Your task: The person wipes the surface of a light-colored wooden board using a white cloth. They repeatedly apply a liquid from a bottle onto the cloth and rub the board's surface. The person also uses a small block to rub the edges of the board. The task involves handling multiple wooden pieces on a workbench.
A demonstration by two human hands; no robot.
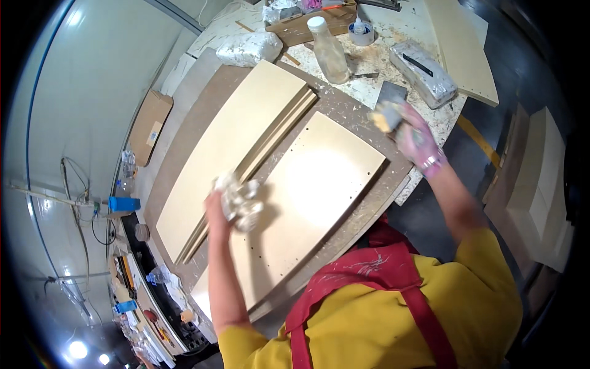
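My left hand is closed on a crumpled white rag over a pale wooden panel with small dark holes along its edges. Motion blurs the rag, and I cannot tell whether it touches the panel. Beside it, to the left, lies a stack of similar panels with curved outer edges. My right hand, in a thin stained pinkish glove, grips a small grey and yellowish block beyond the panel's right corner. Blur hides the block's exact kind.
Both lots of panels rest on a brown board. On the littered far bench stand a cloudy plastic bottle, a tape roll and a plastic-wrapped block. A curved panel overhangs at right; cardboard lies lower right.
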